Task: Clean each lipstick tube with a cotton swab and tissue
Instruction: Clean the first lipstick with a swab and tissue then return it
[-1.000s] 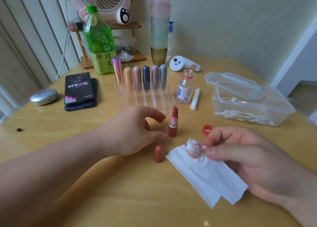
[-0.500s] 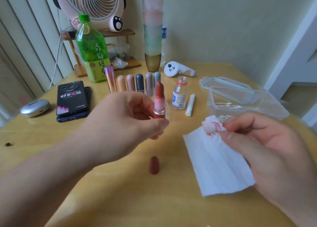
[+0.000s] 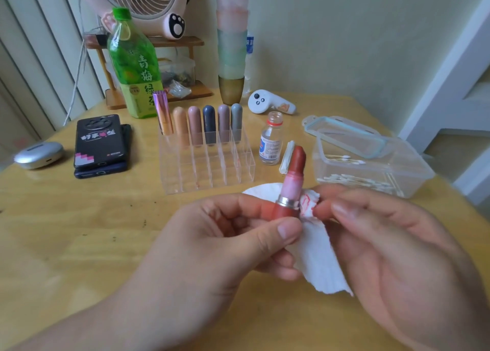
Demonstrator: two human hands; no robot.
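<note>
Grip, left: left hand [image 3: 225, 244] pinches the lipstick tube [image 3: 291, 189] by its red base, thumb in front and curled fingers behind.
Grip, right: right hand [image 3: 397, 258] pinches a bunched, red-stained corner of the tissue [image 3: 318, 265], pressed against the tube's silver collar.
Tube position: held above the table [image 3: 66, 231], in front of the organizer [image 3: 238, 175], uncapped, with the red stick extended. It stands nearly upright and leans slightly right.
Tissue: the loose part hangs down between the two hands.
Organizer: clear and compartmented. Six capped lipsticks [image 3: 208, 124] stand in its back row.
Plastic box [image 3: 413, 175]: clear, on the right side of the table. Cotton swabs [image 3: 352, 178] lie on its floor, and its lid [image 3: 344, 135] rests tilted across the rim.
Small bottle [image 3: 270, 143]: clear, labelled, with no cap on its mouth. It stands between organizer and box; contents cannot be told.
Loose swabs [image 3: 286, 157]: a small bundle lying just beside the small bottle.
Green bottle [image 3: 135, 69]: capped, standing behind the organizer.
Hand pose, left: the forearm enters from the lower left, with the back of the hand toward the camera.
Hand pose, right: it enters from the lower right, fingers curled in toward the tube.
</note>
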